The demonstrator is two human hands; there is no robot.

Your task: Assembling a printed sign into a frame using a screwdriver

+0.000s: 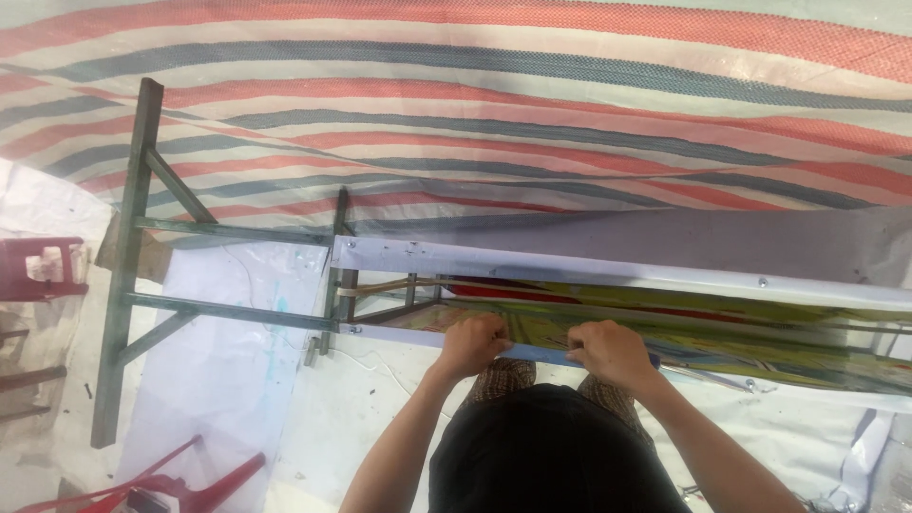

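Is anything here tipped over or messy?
Yes. A red plastic chair lies on its side at the bottom left. The left hand and right hand grip the near edge of a colourful sheet on the metal frame, which stands straight.

Soft, even daylight (filtered through tarpaulin); faint shadows, curved edges, slight blur.

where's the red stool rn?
Head view, far left edge: the red stool stands on the floor left of the green metal frame, well away from both hands.
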